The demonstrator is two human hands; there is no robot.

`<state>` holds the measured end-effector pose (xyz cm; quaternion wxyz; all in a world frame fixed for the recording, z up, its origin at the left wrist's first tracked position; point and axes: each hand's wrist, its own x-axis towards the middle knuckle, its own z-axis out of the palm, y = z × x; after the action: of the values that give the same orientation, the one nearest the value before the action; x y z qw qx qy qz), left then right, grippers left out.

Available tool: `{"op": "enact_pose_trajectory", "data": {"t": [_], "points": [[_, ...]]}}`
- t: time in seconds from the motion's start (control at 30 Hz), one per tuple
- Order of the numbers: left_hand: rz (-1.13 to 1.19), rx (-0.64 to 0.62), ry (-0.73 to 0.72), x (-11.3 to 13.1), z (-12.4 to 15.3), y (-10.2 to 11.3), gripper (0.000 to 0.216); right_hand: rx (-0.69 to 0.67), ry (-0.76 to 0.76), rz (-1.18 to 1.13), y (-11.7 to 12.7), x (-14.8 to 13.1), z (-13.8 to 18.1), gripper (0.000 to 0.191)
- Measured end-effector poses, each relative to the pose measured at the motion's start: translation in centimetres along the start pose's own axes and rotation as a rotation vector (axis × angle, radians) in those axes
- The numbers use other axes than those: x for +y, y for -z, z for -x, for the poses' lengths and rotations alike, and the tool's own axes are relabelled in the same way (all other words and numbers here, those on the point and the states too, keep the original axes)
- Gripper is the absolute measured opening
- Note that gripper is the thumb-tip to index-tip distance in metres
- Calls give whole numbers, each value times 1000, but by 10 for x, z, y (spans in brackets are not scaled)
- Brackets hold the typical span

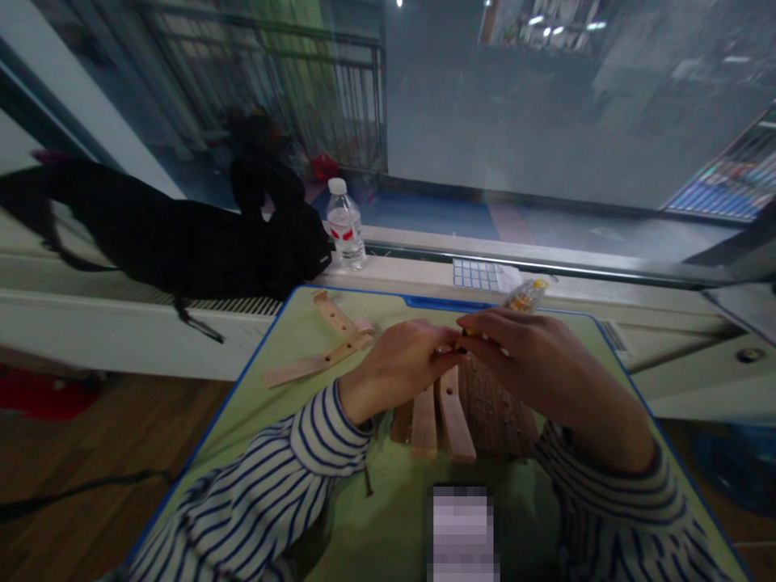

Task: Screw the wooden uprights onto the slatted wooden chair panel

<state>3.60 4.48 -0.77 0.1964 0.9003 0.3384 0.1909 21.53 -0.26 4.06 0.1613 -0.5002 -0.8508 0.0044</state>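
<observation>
Long-sleeved striped top: off-white ground, narrow navy stripes, closely spaced. Left sleeve [260, 477] loose, creased in soft folds, stripes bending with cloth; left cuff [336, 428] ending near wrist. Right sleeve [630, 501] same striped fabric, greyer in shade, gathered in folds, edge stopping farther up, baring wrist and part of forearm. Left hand [403, 356] and right hand [533, 352] both bare.

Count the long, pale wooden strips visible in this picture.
4: a farther strip and a nearer strip at left on the table; a left strip and a right strip over the brown block. The left hand and right hand may hide more.
</observation>
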Motion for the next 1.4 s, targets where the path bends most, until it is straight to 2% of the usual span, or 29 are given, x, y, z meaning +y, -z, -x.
{"op": "enact_pose_trajectory", "data": {"t": [0.13,0.27,0.33,0.4,0.5,0.7,1.03,1.17,1.33,1.4], "points": [[-4,18,-64,-3,-1,9,17,-5,-4,-15,1,-1,0,22],[83,47,-154,-11,-1,13,43,-14,-10,-38,1,-2,-1,21],[141,17,-173,-15,-1,10,55,-15,-9,-31,1,-1,-1,20],[188,-33,-180,-19,-2,4,58,-14,-12,-26,0,-1,-1,19],[200,-52,-183,-23,-5,-5,50,-19,-19,-24,-1,0,-1,16],[177,14,-292,-30,-11,-17,23,-19,-3,-41,-3,2,-1,14],[136,-18,-260,-31,-11,-16,17,-29,-21,-75,0,2,-2,16],[134,-51,-237,-34,-8,-16,30,-47,-26,-84,1,2,-2,14],[121,-130,-206,-40,-3,-13,62,-64,-21,-127,2,2,-1,13],[128,-145,-194,-42,-2,-13,64,-83,-28,-138,2,2,0,15]]}}
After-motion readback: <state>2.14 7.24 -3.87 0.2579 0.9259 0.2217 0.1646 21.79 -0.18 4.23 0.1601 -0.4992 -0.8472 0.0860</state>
